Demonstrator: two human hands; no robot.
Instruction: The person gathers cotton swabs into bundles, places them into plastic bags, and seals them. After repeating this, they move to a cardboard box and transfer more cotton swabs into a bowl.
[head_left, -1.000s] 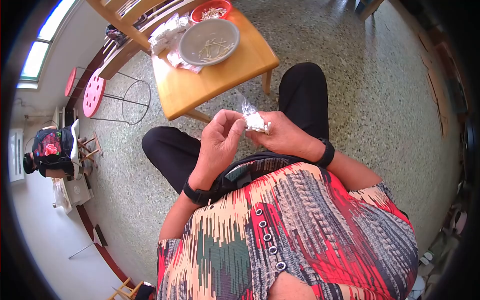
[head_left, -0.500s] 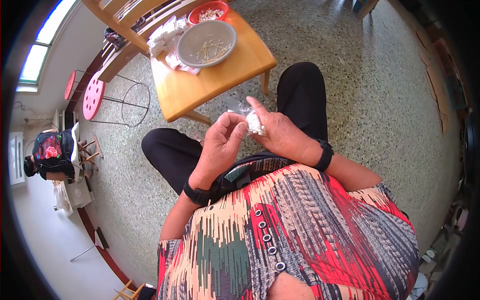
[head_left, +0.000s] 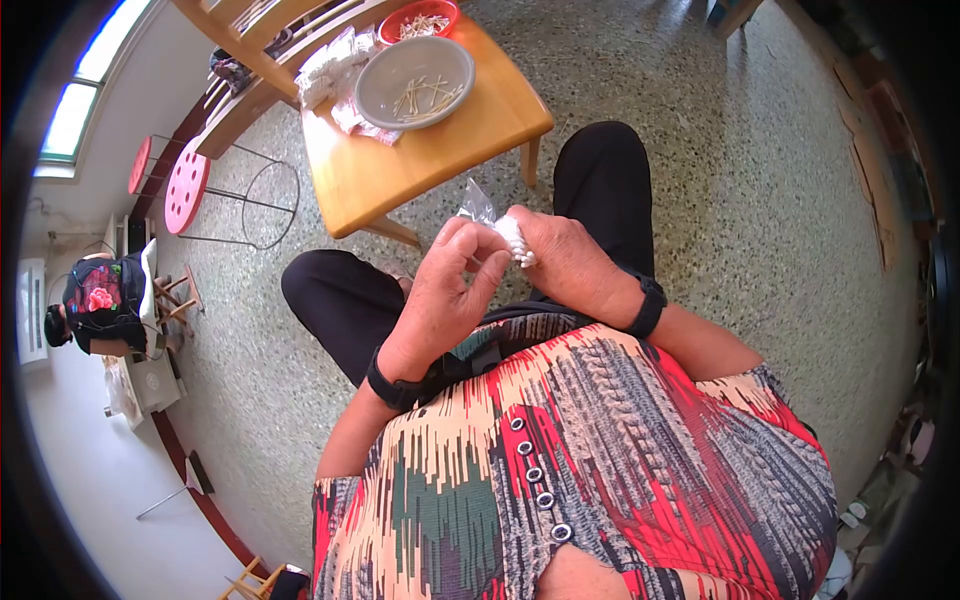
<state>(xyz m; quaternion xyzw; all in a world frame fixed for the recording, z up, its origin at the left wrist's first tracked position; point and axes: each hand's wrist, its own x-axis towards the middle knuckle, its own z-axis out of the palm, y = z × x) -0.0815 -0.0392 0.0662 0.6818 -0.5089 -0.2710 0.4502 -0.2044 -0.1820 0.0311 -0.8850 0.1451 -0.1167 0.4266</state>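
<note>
In front of my lap, a bundle of cotton swabs point(head_left: 516, 242) shows its white tips between my hands. My right hand point(head_left: 575, 262) is closed around the bundle, thumb along its top side. Fingers curled in a pinch, my left hand point(head_left: 455, 285) meets the bundle from the left, at the small clear plastic bag point(head_left: 478, 204). The bag sticks up above the fingers, crumpled and shiny. How far the swabs sit inside the bag is hidden by the fingers.
A wooden chair point(head_left: 480, 150) ahead carries a grey bowl point(head_left: 372, 75) with loose swabs, a red basket point(head_left: 385, 30) with more swabs, and white packets point(head_left: 325, 75). Left stand pink stools point(head_left: 186, 187). Farther left, a person point(head_left: 105, 300) sits by a table.
My right thumb has folded down over the swab bundle. The clear bag now stands up higher above my left fingers, and the swab tips point more toward me.
</note>
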